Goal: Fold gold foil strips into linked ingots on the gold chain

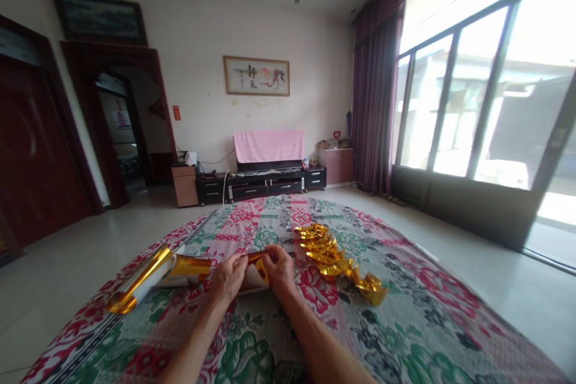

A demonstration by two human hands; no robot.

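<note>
A strip of shiny gold foil paper [191, 268] with a pale underside lies across the flowered cloth, and its left end meets a gold roll [146, 279]. My left hand [228, 278] pinches the strip's upper edge near its right part. Close beside it, my right hand [278, 268] grips the same edge at the right end, fingers pressed together. Part of the foil between and under my hands is hidden. To the right of my right hand lies a row of crumpled, folded gold foil pieces [328, 255], touching neither hand.
A round table with a red, green and grey flowered cloth [243, 348] fills the foreground. Beyond it stand a low black cabinet [252, 189] and a pink-covered object [270, 146] against the wall. Large windows are at the right, doorways at the left.
</note>
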